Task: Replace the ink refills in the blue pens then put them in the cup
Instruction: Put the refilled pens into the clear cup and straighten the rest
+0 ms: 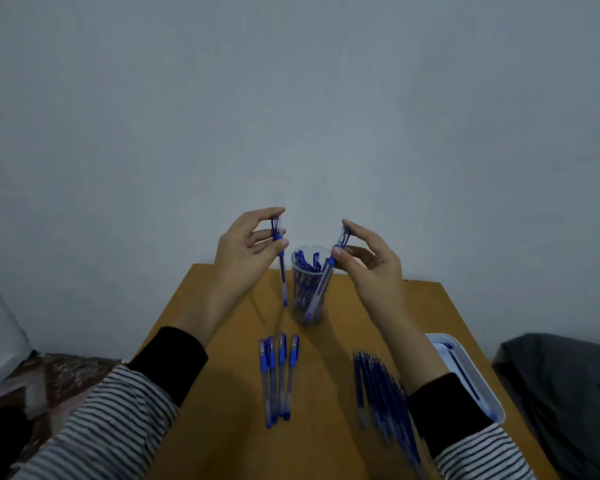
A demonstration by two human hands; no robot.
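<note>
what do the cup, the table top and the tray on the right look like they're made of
Cup: clear plastic or glass, cannot tell which; the pens inside show through its wall.
Table top: tan and matte, likely wood or laminate; no grain is visible.
Tray: pale and smooth with rounded corners, probably moulded plastic.

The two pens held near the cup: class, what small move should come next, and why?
Probably the right hand should drop its pen into the cup: that pen looks whole, hangs by the rim, and the cup already holds other pens.
</note>
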